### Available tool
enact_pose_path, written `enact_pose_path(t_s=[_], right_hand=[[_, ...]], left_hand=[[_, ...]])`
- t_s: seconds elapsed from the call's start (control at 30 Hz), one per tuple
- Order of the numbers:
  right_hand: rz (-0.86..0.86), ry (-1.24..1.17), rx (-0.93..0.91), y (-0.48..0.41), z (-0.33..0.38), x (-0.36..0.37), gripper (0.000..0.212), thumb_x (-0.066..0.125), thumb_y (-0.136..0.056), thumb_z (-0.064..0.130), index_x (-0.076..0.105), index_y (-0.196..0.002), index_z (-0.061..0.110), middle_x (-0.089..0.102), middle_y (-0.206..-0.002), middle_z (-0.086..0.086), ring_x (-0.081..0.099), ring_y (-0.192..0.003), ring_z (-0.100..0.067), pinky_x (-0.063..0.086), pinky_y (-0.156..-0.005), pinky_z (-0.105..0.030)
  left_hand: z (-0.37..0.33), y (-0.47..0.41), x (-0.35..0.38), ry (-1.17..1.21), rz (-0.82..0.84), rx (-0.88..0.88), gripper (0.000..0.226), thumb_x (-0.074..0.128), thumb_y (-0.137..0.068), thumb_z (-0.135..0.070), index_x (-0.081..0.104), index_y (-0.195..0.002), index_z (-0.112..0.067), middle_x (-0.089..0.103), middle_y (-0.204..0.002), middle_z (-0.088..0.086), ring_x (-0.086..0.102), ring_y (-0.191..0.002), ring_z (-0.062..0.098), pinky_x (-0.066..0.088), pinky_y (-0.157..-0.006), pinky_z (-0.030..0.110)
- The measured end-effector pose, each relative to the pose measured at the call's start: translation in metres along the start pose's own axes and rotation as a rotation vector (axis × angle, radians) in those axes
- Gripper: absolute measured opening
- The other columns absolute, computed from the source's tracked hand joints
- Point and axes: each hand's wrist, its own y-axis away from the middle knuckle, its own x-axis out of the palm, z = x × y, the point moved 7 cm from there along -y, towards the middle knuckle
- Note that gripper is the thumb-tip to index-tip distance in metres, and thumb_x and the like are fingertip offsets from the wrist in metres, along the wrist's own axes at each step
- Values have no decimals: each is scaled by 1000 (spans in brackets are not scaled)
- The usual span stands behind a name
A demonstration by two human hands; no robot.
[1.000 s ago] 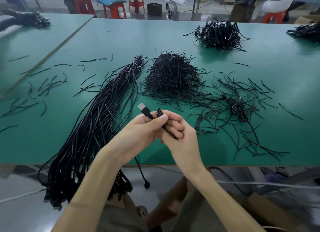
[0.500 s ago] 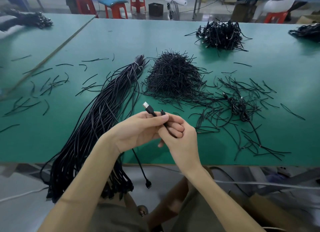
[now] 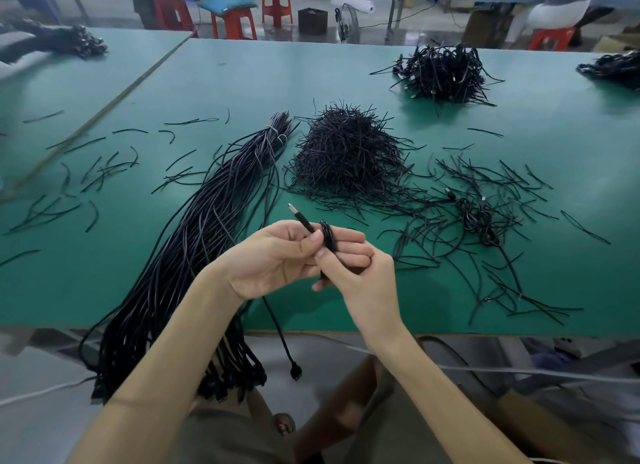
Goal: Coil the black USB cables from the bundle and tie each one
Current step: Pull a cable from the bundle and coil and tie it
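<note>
While a few small loops of one USB cable (image 3: 327, 238) are gripped by the left hand (image 3: 273, 256) at frame centre, the strand is pinched by the right hand (image 3: 362, 276), and its tail is left hanging below the table (image 3: 519, 134) edge. Coiling is judged barely begun, with tying yet to be done. At left the bundle (image 3: 194, 252) is seen mostly uncoiled. Ties (image 3: 349, 152) are heaped above, and finished coils (image 3: 443, 72) are piled upper right.

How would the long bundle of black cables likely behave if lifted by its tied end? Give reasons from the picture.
Probably floppy: the bundle drapes over the edge of the table and hangs down. Likely heavy, since many cables are packed together. The strands would probably splay, as only a tie near the far end seems to bind them.
</note>
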Motion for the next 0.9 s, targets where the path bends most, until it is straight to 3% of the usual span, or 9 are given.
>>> enact_pose_path(t_s=[0.07, 0.2, 0.3, 0.47, 0.57, 0.67, 0.8, 0.9], right_hand=[[39, -33, 25, -3, 0, 0, 19, 72, -93, 9, 77, -111, 13, 78, -99, -7, 75, -90, -25, 61, -64, -31], [122, -86, 103, -7, -6, 0, 28, 75, -91, 9, 75, -118, 15, 77, -108, -8, 72, -104, -26, 58, -73, -30], [91, -105, 141, -9, -12, -4, 35, 80, -84, 9, 74, -118, 18, 76, -110, -6, 71, -104, -21, 57, -78, -28], [2, 148, 47, -14, -12, -17, 44, 85, -78, 8, 73, -118, 23, 76, -106, 5, 70, -102, -15, 59, -90, -43], [34, 290, 22, -16, -12, -14, 45, 85, -79, 13, 72, -121, 22, 76, -102, 9, 70, -95, -12, 61, -82, -43], [16, 352, 3, -17, -12, -16, 46, 83, -80, 10, 72, -123, 23, 76, -96, 8, 68, -85, -10, 59, -72, -34], [16, 421, 4, -17, -8, -19, 48, 89, -74, 21, 73, -119, 29, 73, -94, 1, 67, -86, -16, 59, -80, -43], [56, 484, -9, -14, -5, -17, 50, 90, -72, 25, 72, -118, 32, 71, -94, 0, 65, -82, -12, 58, -79, -41]], left_hand=[[0, 0, -2, 7, -61, -2, 40, 46, -105, -15, 58, -138, 4, 68, -126, 21, 67, -103, 25, 56, -80, 33], [-2, 0, -7, -7, -150, -3, 36, 51, -102, -13, 64, -132, 3, 67, -127, 24, 68, -114, 28, 57, -96, 36], [-7, 1, -5, -84, -175, -20, 34, 52, -104, -12, 64, -132, 3, 66, -130, 24, 66, -120, 32, 55, -99, 35], [-8, 7, -10, -207, -342, -12, 29, 53, -103, -9, 65, -126, 6, 71, -122, 23, 69, -111, 30, 57, -92, 31], [-5, 8, -12, -311, -456, -30, 24, 56, -102, -10, 68, -118, 4, 74, -114, 21, 69, -110, 37, 59, -93, 36], [-8, 8, -13, -438, -586, -15, 15, 62, -100, -13, 73, -105, -3, 77, -98, 13, 73, -90, 31, 61, -79, 29], [-13, 14, -22, -625, -688, -15, 14, 74, -93, -21, 74, -81, -15, 66, -64, 6, 54, -54, 16, 45, -51, 26], [-10, 18, -25, -603, -685, -29, 15, 79, -88, -22, 71, -80, -12, 69, -61, 3, 56, -50, 12, 43, -46, 21]])
